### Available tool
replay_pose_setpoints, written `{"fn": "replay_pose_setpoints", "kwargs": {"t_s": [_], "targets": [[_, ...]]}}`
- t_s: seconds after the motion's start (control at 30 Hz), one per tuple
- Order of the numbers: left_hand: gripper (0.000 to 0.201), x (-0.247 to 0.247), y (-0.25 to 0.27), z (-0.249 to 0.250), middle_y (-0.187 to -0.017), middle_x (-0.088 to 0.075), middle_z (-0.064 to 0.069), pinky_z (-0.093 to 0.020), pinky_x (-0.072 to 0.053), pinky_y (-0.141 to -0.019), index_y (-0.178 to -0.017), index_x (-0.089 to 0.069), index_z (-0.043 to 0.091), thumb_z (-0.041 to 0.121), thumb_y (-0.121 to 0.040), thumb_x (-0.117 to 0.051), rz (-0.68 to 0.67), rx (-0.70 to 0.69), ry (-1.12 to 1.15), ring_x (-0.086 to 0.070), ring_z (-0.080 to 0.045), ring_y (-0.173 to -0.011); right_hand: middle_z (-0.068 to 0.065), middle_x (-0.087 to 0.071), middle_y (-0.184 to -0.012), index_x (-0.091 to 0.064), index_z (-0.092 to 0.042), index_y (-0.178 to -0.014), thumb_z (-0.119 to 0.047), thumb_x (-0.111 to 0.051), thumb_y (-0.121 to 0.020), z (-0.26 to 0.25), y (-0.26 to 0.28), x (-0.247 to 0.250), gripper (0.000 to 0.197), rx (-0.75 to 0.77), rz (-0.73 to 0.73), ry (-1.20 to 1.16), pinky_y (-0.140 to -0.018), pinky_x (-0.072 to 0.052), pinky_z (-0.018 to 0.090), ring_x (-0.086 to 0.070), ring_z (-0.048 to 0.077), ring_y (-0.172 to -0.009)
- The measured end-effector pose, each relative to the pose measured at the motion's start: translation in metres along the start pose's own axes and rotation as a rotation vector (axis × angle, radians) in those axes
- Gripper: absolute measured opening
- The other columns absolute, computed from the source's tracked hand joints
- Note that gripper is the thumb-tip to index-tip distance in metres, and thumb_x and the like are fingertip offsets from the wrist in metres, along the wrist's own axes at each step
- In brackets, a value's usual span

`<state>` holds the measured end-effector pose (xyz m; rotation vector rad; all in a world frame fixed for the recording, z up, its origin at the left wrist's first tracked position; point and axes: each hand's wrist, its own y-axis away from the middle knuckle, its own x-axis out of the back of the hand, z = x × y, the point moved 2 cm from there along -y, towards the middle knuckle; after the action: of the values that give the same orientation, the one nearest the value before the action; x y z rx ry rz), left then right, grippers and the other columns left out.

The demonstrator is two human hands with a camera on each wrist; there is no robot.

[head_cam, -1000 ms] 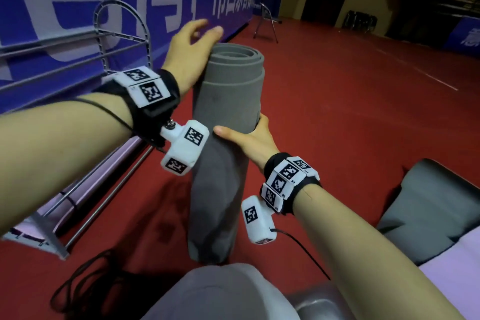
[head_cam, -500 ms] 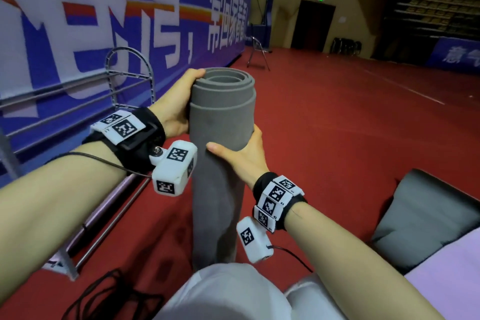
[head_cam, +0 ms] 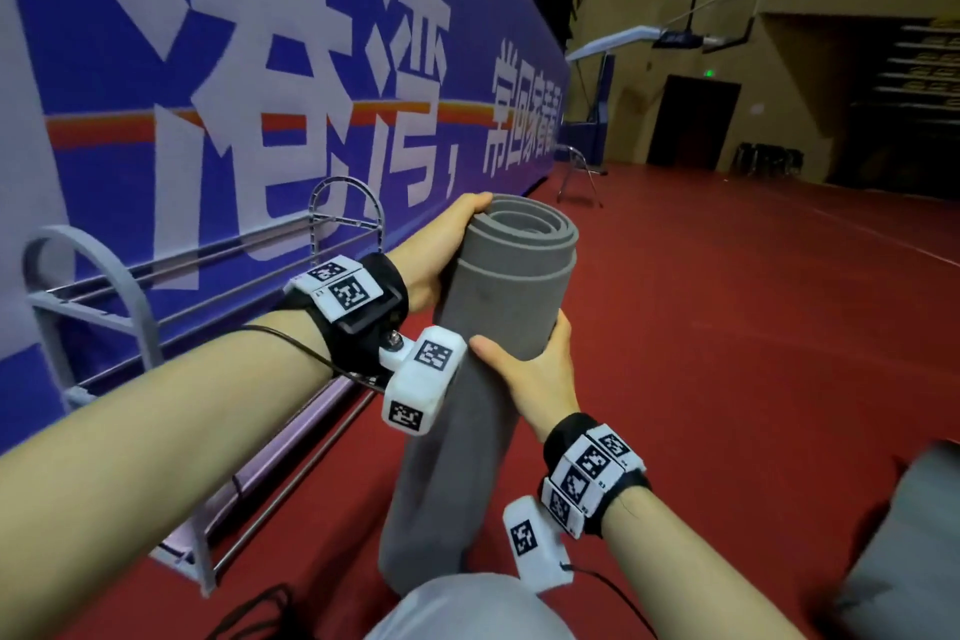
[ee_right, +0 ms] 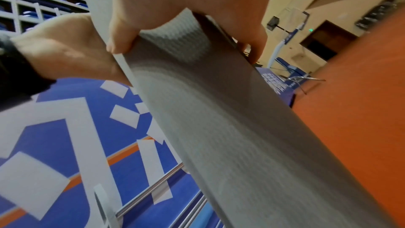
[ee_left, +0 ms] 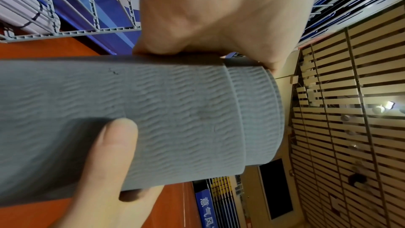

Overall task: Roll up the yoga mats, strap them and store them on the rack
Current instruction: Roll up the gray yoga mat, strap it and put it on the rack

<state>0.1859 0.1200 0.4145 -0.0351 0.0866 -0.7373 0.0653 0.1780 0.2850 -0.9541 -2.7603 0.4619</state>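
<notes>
Foam, soft and light — the rolled grey yoga mat point(head_cam: 498, 307) stands near-upright, rack point(head_cam: 119, 286) at its nine o'clock; left hand point(head_cam: 447, 250) clasps the top, right hand point(head_cam: 535, 374) wraps mid-roll — best hold, lest coils loosen.

The blue wall banner point(head_cam: 260, 68) behind the rack point(head_cam: 119, 286) carries large white Chinese characters — "港湾" followed by a comma. Farther along the same banner, smaller white characters begin "常回家", the rest too blurred to read. The wrist bands point(head_cam: 343, 288) bear black-and-white square code tags — no letters.
</notes>
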Motion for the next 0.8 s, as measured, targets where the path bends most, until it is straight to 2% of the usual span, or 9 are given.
{"fn": "replay_pose_setpoints", "kwargs": {"t_s": [0.1,0.2,0.37,0.47,0.53,0.6,0.67,0.7,0.8], "targets": [[0.064,-0.004,-0.015,-0.014,-0.110,-0.072,-0.009,-0.036,-0.051,-0.090,-0.119,-0.067,0.018,0.065,-0.095,-0.030,-0.011,0.044,0.019,-0.066,-0.021,-0.105,-0.012,-0.056,-0.131,-0.035,-0.031,-0.138,-0.064,-0.089,-0.037,0.015,-0.004,0.006,0.119,-0.045,-0.026,0.003,-0.103,-0.047,0.040,-0.056,0.007,-0.119],[0.054,-0.007,-0.031,-0.018,-0.103,-0.073,-0.009,-0.033,-0.052,-0.078,-0.114,-0.066,0.020,0.057,-0.098,-0.031,-0.010,0.044,0.054,-0.068,-0.020,-0.092,-0.013,-0.056,-0.132,-0.035,-0.030,-0.139,-0.061,-0.090,-0.039,0.021,-0.013,0.014,0.119,-0.049,-0.012,-0.003,-0.102,-0.048,0.039,-0.057,0.006,-0.118],[0.038,-0.004,-0.052,-0.029,-0.082,-0.069,-0.003,-0.028,-0.052,-0.067,-0.087,-0.063,0.023,0.046,-0.097,-0.035,0.017,0.089,0.059,-0.065,-0.017,-0.073,-0.011,-0.050,-0.138,-0.024,-0.033,-0.145,-0.057,-0.090,-0.042,0.027,-0.024,0.020,0.125,-0.068,-0.041,0.021,-0.106,-0.045,0.039,-0.052,0.009,-0.123],[0.033,0.000,-0.060,-0.061,-0.087,-0.068,-0.002,-0.022,-0.051,-0.061,-0.094,-0.065,0.017,0.043,-0.094,-0.044,0.109,0.153,0.006,-0.063,-0.018,-0.075,-0.007,-0.049,-0.138,-0.018,-0.027,-0.146,-0.057,-0.087,-0.043,0.034,-0.023,0.024,0.128,-0.131,-0.082,0.045,-0.106,-0.044,0.038,-0.052,0.011,-0.123],[0.036,0.002,-0.066,-0.076,-0.098,-0.070,-0.002,-0.023,-0.048,-0.063,-0.108,-0.067,0.016,0.043,-0.091,-0.051,0.201,0.143,-0.021,-0.064,-0.019,-0.083,-0.006,-0.051,-0.134,-0.021,-0.020,-0.145,-0.042,-0.091,-0.055,0.038,-0.023,0.029,0.116,-0.151,-0.073,0.030,-0.101,-0.046,0.033,-0.053,0.010,-0.120],[0.028,0.000,-0.070,-0.074,-0.084,-0.070,-0.001,-0.020,-0.046,-0.055,-0.105,-0.066,0.015,0.036,-0.092,-0.053,0.199,0.148,0.006,-0.063,-0.016,-0.069,-0.006,-0.051,-0.132,-0.022,-0.017,-0.146,-0.024,-0.087,-0.070,0.038,-0.024,0.034,0.100,-0.150,-0.059,0.011,-0.097,-0.045,0.030,-0.054,0.009,-0.118],[0.018,-0.002,-0.075,-0.067,-0.061,-0.061,0.001,-0.018,-0.044,-0.051,-0.098,-0.063,0.014,0.027,-0.090,-0.054,0.212,0.166,-0.018,-0.057,-0.014,-0.050,-0.005,-0.050,-0.134,-0.022,-0.017,-0.146,-0.021,-0.084,-0.073,0.038,-0.025,0.035,0.096,-0.147,-0.042,-0.007,-0.096,-0.046,0.030,-0.054,0.007,-0.115],[0.022,-0.001,-0.079,-0.065,-0.060,-0.059,0.001,-0.019,-0.045,-0.054,-0.101,-0.065,0.010,0.025,-0.088,-0.055,0.226,0.159,-0.048,-0.056,-0.015,-0.049,-0.005,-0.051,-0.134,-0.022,-0.017,-0.146,-0.023,-0.084,-0.071,0.037,-0.025,0.034,0.097,-0.146,-0.042,-0.017,-0.096,-0.046,0.030,-0.054,0.007,-0.115],[0.034,0.003,-0.082,-0.064,-0.088,-0.066,-0.005,-0.024,-0.045,-0.065,-0.119,-0.066,0.006,0.012,-0.088,-0.051,0.295,0.044,-0.126,-0.056,-0.017,-0.069,-0.009,-0.055,-0.126,-0.026,-0.017,-0.145,-0.032,-0.083,-0.067,0.031,-0.025,0.030,0.098,-0.145,-0.069,-0.059,-0.086,-0.050,0.019,-0.056,0.000,-0.108]]}}
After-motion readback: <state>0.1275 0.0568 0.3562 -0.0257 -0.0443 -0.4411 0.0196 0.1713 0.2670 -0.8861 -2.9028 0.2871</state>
